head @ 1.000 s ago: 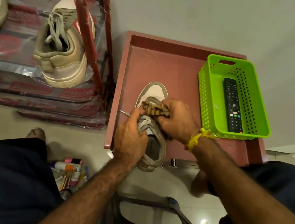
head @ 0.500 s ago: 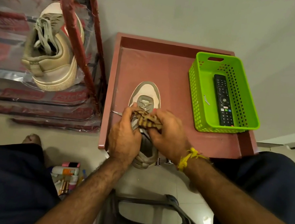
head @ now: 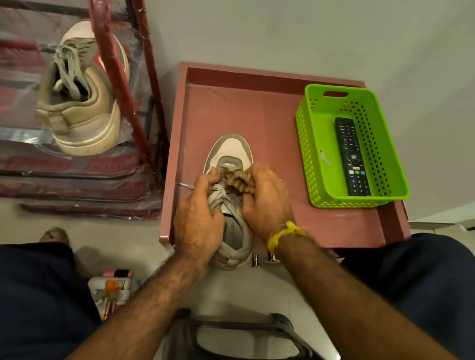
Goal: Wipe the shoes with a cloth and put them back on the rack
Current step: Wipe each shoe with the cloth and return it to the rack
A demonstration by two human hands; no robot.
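Grey-and-cream laced sneaker (head: 230, 159) resting toe-forward on the reddish-brown rimmed table (head: 272, 116), heel overhanging the near edge. Left hand (head: 196, 223) wrapped round its left side; right hand (head: 264, 200) clutching a bunched brown cloth (head: 238, 178) against the laces. Matching beige sneaker (head: 83, 95) on the red plastic-wrapped rack (head: 122, 32) (tilted on its side).

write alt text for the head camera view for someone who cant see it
A seated person's left hand holds a grey shoe on a reddish-brown table while the right hand presses a brown cloth to its laces. Its mate sits on a plastic-wrapped rack to the left; a green basket holds a remote.
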